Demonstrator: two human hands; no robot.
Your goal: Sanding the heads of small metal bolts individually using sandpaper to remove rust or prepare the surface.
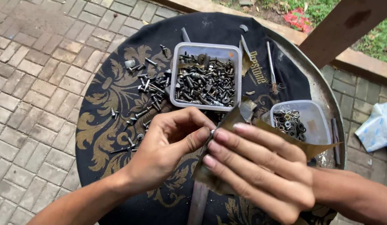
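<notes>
My left hand (168, 143) has its fingers pinched narrow around a small metal part (211, 132), thumb on the near side and fingertips curled over the top; the part is mostly hidden, so I cannot tell whether it is a bolt or a nut. My right hand (260, 166) lies with its fingers almost flat and close together over a worn strip of brownish abrasive paper (318, 146), pressing the sheet against that part where the two hands meet, just above the middle of the round worktop (326, 93). I hold the paper wrapped over like this, as I judge it, so it can bear on the metal from more than one side while the other hand keeps the piece steady. A dark cloth with gold scrollwork (106, 100) covers the worktop, which keeps small pieces from rolling off. Straight ahead sits a clear square tub (206, 77) heaped with dark screws and bolts, within easy reach, and loose bolts (149, 89) lie scattered on the cloth to its left. A smaller clear tub (301, 121) holding washers and rings stands to the right, partly behind the paper.
</notes>
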